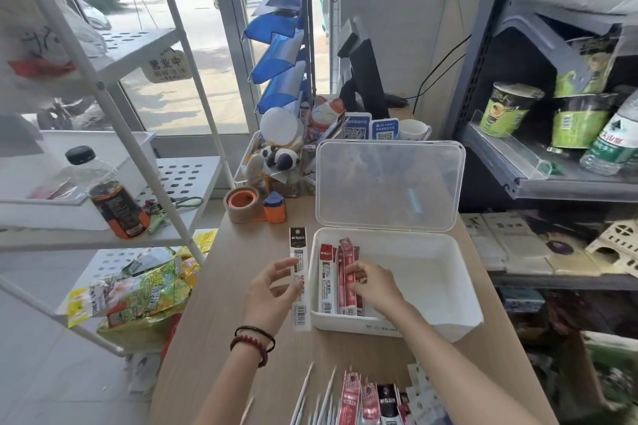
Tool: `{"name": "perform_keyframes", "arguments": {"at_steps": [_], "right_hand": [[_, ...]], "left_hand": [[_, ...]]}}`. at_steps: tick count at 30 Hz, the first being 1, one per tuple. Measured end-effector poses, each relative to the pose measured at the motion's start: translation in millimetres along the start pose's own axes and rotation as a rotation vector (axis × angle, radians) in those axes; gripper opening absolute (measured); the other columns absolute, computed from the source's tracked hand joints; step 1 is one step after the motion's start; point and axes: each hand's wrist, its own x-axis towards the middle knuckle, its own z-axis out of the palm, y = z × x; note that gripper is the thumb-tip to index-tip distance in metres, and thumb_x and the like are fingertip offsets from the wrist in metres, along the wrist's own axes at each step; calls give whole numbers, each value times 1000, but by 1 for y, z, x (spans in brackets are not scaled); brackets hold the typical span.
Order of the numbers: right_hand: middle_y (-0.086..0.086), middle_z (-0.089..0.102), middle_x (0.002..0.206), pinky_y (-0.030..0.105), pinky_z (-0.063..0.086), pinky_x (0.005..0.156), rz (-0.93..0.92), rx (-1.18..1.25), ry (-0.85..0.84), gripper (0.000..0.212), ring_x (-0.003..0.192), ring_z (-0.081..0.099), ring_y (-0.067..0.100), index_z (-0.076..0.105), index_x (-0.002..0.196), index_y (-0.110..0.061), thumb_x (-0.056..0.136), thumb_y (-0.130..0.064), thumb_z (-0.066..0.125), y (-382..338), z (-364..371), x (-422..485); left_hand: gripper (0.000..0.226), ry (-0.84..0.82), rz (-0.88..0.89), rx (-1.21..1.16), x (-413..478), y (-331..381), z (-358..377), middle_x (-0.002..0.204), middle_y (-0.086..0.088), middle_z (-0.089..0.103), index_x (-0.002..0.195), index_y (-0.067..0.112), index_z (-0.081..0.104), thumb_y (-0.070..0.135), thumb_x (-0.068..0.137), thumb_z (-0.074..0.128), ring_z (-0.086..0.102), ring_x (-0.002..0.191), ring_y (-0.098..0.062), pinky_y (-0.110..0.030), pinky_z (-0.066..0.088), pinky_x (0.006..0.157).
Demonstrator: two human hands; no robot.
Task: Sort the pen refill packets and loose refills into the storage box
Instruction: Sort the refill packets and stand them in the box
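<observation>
Head view, op A asking: which step are we tagging?

Op B: Mid-sort, I'm judging. Left hand grip is pinching narrow on a black-topped packet, just left of the storage box. Right hand grip is holding red packets inside it, by the left wall.

Op A: Next?

Op B: I'm guessing the black one is going in beside the reds, parallel. More packets and loose refills are waiting at the near edge of the desk. Shop shelves are flanking it.
</observation>
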Motion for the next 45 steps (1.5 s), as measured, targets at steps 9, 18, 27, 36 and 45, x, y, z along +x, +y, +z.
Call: {"name": "perform_keyframes", "arguments": {"at_steps": [9, 18, 27, 36, 45], "right_hand": [[-2, 49, 140, 36, 38, 101, -39, -588, 19, 54, 126, 42, 20, 49, 137, -32, 87, -37, 68, -2, 3, 2], [-13, 57, 130, 41, 41, 103, -71, -246, 156, 45, 124, 48, 14, 57, 124, -35, 87, -60, 55, -12, -3, -10], [-3, 72, 98, 16, 55, 72, -183, 357, -55, 27, 82, 70, 7, 62, 110, -21, 87, -32, 69, -48, -26, -36], [11, 70, 99, 23, 52, 61, -20, 608, 34, 16, 74, 67, 14, 55, 99, -17, 89, -13, 67, -32, -28, -23], [0, 69, 104, 31, 57, 82, -11, 371, -18, 32, 90, 64, 12, 67, 110, -22, 82, -11, 74, -22, 4, -12]], "left_hand": [[33, -24, -13, -88, -6, 5, -7, 105, 3, 63, 106, 27, 63, 7, 81, 69, 68, 87, -14, -29, 59, 65], [34, -49, -64, -126, 0, 13, 5, 109, -1, 65, 109, 23, 63, 9, 79, 72, 68, 89, -15, -33, 59, 70], [33, -101, -40, -44, 8, 21, 24, 114, -2, 63, 109, 24, 59, 15, 80, 72, 67, 93, -19, -39, 60, 72], [19, -16, 264, 722, 6, 0, 2, 101, 20, 65, 106, 33, 57, 40, 88, 57, 60, 95, -6, -29, 48, 81], [20, 24, 146, 906, -3, -41, -12, 109, 18, 63, 108, 33, 57, 40, 91, 49, 56, 105, -10, -28, 36, 88]]}}
